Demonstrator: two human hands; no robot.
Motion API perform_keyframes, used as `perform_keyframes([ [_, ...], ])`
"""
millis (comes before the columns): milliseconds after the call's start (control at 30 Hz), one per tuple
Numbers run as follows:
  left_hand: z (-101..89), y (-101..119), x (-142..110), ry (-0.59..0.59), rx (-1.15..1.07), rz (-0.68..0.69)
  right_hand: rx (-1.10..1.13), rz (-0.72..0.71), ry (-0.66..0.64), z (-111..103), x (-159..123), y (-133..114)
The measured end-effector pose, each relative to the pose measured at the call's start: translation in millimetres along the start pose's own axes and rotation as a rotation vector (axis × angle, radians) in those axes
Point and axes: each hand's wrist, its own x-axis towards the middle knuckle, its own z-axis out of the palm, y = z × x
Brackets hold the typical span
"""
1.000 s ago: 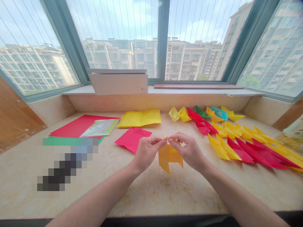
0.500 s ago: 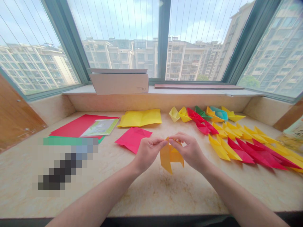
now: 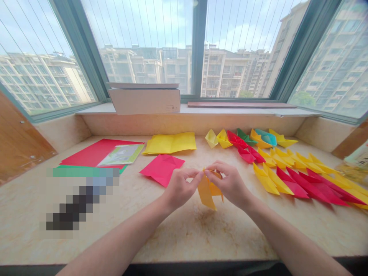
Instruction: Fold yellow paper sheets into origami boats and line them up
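Between my two hands hangs a folded piece of orange-yellow paper [image 3: 206, 194], held above the counter by its top edge. My left hand [image 3: 183, 187] pinches its upper corner between thumb and forefinger. Close beside it, my right hand [image 3: 228, 183] grips the same edge, thumb in front and fingers curled behind. Lower flaps of the paper dangle free, and part of it is hidden behind the right fingers. A creased pink-red sheet [image 3: 161, 168] lies on the counter just left of my left hand.
Rows of folded paper boats [image 3: 270, 180] in yellow, red, green and blue fill the right side. Yellow sheets [image 3: 169, 143] lie at the back. Red sheets [image 3: 86, 151] and a clear packet [image 3: 122, 154] are at left, near a blurred-out item. A white box [image 3: 145, 101] stands on the sill.
The folded paper has turned slightly, its front flap swinging to the right and showing less of the inner part. Both hands stay nearly in place.
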Motion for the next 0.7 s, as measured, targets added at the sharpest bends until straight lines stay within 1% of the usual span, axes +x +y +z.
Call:
perform_keyframes([
  [100, 1.2, 0.7, 0.3, 0.014, 0.022, 0.010, -0.039, -0.024, -0.006, 0.5, 0.0, 1.0],
  [233, 2.0, -0.9, 0.9, 0.075, 0.033, 0.005, -0.132, -0.089, -0.020, 1.0, -0.4, 3.3],
  [333, 1.7, 0.3, 0.9, 0.096, 0.057, 0.016, -0.158, -0.113, -0.020, 1.1, -1.0, 4.2],
  [500, 1.7, 4.6, 0.2, 0.129, 0.077, 0.055, -0.128, -0.104, -0.019, 0.9, -1.4, 2.4],
  [600, 2.1, 3.5, 0.0, 0.138, 0.014, 0.055, -0.079, -0.087, -0.029, 1.1, -1.6, 0.4],
  [700, 2.2, 2.0, -0.1, 0.115, -0.086, 0.026, -0.016, -0.057, -0.053, 1.3, -1.4, -0.9],
])
